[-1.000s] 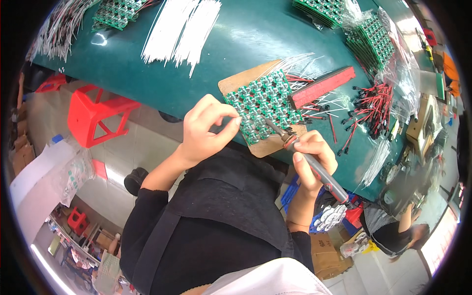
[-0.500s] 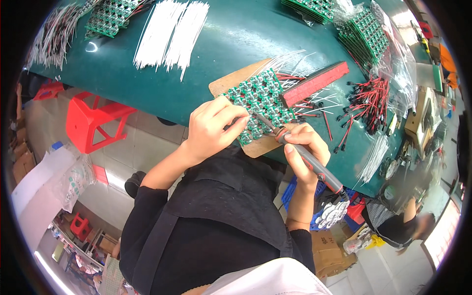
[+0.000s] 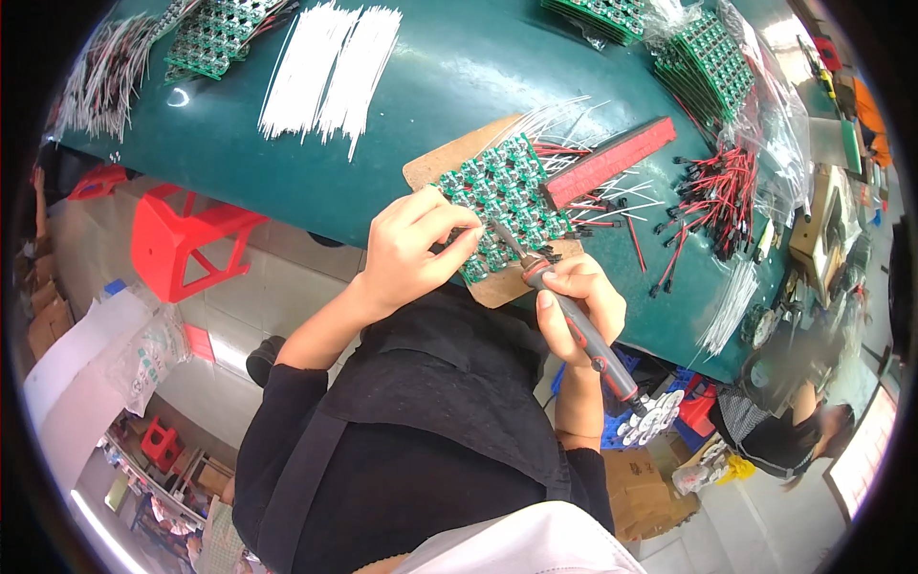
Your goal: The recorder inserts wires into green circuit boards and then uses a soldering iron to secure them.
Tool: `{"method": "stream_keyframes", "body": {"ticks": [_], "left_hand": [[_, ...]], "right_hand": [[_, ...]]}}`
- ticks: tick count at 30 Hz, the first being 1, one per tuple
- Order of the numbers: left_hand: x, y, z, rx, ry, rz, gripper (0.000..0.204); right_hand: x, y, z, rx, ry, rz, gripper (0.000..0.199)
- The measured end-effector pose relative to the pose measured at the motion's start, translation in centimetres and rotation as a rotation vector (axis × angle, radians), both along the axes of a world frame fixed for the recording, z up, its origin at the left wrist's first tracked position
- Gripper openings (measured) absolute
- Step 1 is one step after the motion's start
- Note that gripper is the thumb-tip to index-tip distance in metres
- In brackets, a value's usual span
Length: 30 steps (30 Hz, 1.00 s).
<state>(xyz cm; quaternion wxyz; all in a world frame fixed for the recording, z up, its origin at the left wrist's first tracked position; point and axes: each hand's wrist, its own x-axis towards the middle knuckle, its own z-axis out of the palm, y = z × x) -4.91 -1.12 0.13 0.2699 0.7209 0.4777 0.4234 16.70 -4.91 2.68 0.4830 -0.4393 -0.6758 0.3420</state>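
Note:
A panel of green circuit boards (image 3: 521,177) lies on a tan board (image 3: 445,161) at the table's near edge. My right hand (image 3: 595,295) grips the grey handle of a soldering iron (image 3: 585,330), its tip pointing up and left to the panel. Over the panel's left part, my left hand (image 3: 413,239) is closed in a pinch, thumb and forefinger close to the iron's tip. Whatever sits between those fingertips is too small to make out. A red bar-shaped block (image 3: 612,165) rests across the panel's right side, above loose red and white wires.
Bundles of white wires (image 3: 356,81) lie at the far left of the green table (image 3: 459,67). Stacked green panels (image 3: 706,72) and red-black wires (image 3: 712,201) are on the right. A red stool (image 3: 182,244) stands left. Another person (image 3: 775,426) works at lower right.
My right hand and the soldering iron have shifted slightly left and toward me, and the handle slopes more steeply. My left hand has barely moved.

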Motion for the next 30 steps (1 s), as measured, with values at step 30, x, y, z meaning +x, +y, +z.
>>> {"method": "stream_keyframes", "body": {"ticks": [30], "left_hand": [[0.3,2.1,7.2,0.245,-0.337,-0.120,0.023]], "right_hand": [[3.8,3.1,1.0,-0.121,0.028,0.086,0.015]]}}
